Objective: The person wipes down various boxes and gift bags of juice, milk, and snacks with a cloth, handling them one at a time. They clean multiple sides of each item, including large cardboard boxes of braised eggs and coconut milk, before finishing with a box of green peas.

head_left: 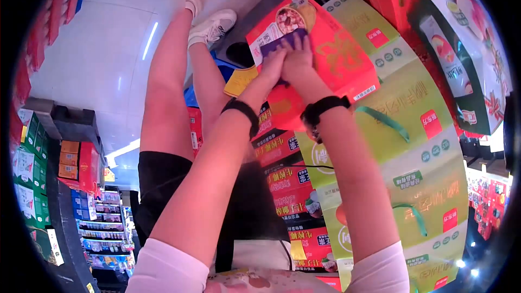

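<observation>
A red gift box with gold print and a picture of a filled bowl lies in front of me, on top of other boxes. On its face is a dark purple cloth, partly covered by my hands. My left hand is closed on the cloth, its fingertips partly hidden. Close against it, my right hand lies over the cloth with its fingers stretched out and slightly apart. A yellow cloth or card shows beside my left wrist, left of the box.
Green gift boxes with ribbon handles form a stack on the right, beside red-and-black cartons. A dark green and white box stands at the far right. Shiny floor lies left of my legs; shelves stand beyond.
</observation>
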{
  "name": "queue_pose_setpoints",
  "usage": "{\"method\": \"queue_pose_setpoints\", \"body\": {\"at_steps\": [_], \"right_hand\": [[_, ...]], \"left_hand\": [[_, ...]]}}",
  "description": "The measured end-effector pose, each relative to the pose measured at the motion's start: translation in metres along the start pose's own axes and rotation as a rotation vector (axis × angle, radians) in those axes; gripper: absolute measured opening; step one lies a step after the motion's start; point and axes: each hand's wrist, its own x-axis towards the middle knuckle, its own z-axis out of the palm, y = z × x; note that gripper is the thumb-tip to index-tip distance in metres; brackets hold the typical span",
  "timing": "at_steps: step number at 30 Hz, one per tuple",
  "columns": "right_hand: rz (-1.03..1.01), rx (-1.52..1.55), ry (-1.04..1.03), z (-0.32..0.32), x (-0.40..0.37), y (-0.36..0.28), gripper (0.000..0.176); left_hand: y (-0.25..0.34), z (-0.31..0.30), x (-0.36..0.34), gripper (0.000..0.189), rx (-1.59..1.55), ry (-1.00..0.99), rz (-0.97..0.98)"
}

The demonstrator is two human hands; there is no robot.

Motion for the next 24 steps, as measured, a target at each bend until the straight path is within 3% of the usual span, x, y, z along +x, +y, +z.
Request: {"method": "queue_pose_setpoints", "body": {"at_steps": [2,5,8,9,10,13,16,18,22,24], "right_hand": [[0.084,-0.034,0.066,-0.011,0.009,0.034,0.061],[0.139,-0.057,0.049,-0.028,0.014,0.057,0.062],[0.196,-0.107,0.138,-0.015,0.019,0.036,0.062],[0.156,-0.073,0.134,-0.012,0.019,0.026,0.055],[0.123,-0.073,0.116,-0.01,0.017,0.016,0.054],[0.027,-0.051,0.047,-0.004,0.008,-0.011,0.054],[-0.018,-0.062,0.061,0.01,-0.017,-0.023,0.056],[-0.034,-0.075,0.034,0.016,-0.044,-0.025,0.057],[-0.042,-0.089,-0.042,0.008,-0.074,-0.024,0.057],[-0.061,-0.03,-0.045,0.01,-0.058,-0.025,0.068]], "left_hand": [[0.047,0.024,0.005,0.061,0.171,0.01,0.157],[0.104,0.032,-0.014,0.06,0.393,-0.013,0.188],[0.084,0.018,-0.005,0.058,0.341,-0.048,0.144],[0.059,0.009,0.003,0.055,0.435,-0.079,0.266],[0.038,0.005,0.003,0.055,0.43,-0.07,0.267],[0.019,-0.004,-0.022,0.055,0.333,0.003,0.148],[0.013,0.004,-0.065,0.061,0.719,0.018,0.14],[0.033,0.019,-0.102,0.061,0.534,0.032,-0.003],[0.028,0.029,-0.125,0.06,0.513,0.027,0.028],[0.009,0.028,-0.108,0.06,0.435,0.03,0.005]]}}
